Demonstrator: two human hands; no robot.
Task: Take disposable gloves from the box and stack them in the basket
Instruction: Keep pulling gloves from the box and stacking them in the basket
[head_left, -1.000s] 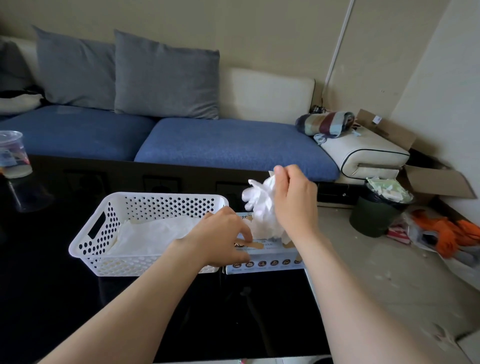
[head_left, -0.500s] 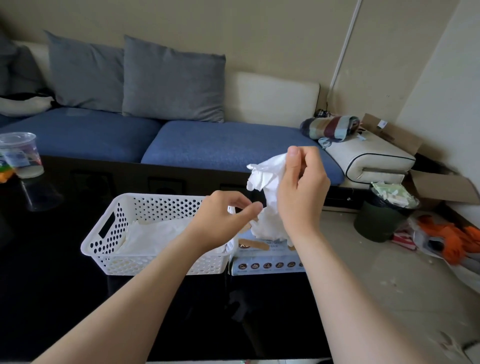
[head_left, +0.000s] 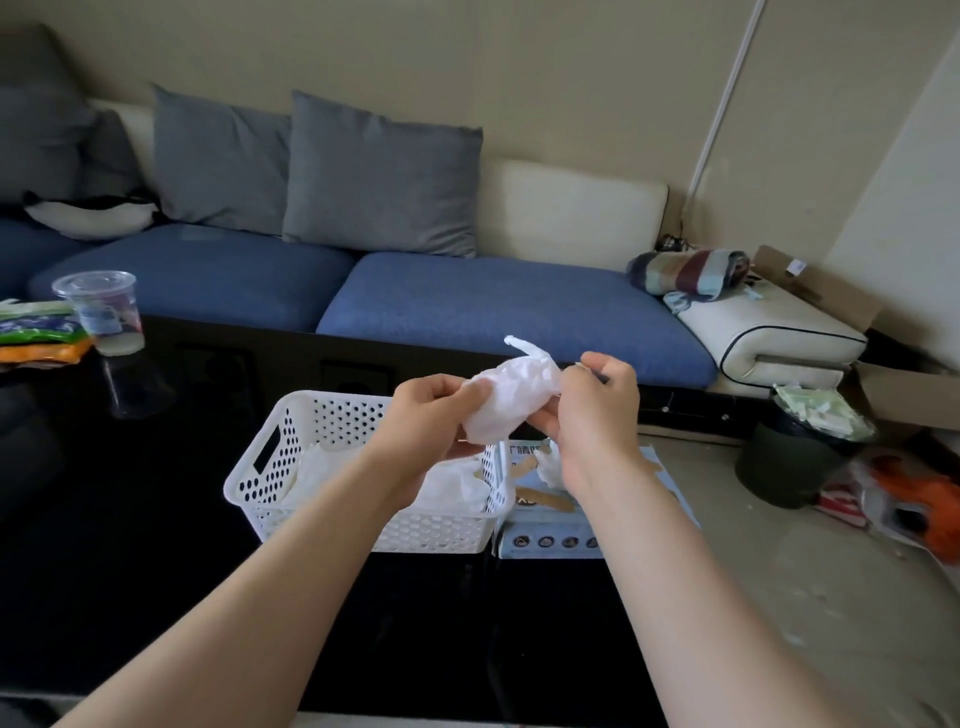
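A crumpled white disposable glove (head_left: 511, 397) hangs in the air above the basket's right end, held from both sides. My left hand (head_left: 434, 415) pinches its left edge and my right hand (head_left: 597, 410) grips its right side. Below, a white perforated plastic basket (head_left: 291, 452) stands on the black table with flat white gloves (head_left: 452, 486) lying inside. Touching the basket's right wall is the light blue glove box (head_left: 550, 512), with another white glove (head_left: 549, 467) poking out of its torn top opening. My right forearm hides part of the box.
A clear plastic cup (head_left: 104, 312) and a colourful packet (head_left: 36, 332) sit at the table's far left. Behind the table runs a blue sofa (head_left: 467, 306) with grey cushions. On the floor to the right are a dark full bin (head_left: 795, 452), cardboard and orange litter (head_left: 914, 499).
My left hand rose from the box and took hold of the glove's left side. The glove came free of the box and now hangs between both hands. The view shifted right.
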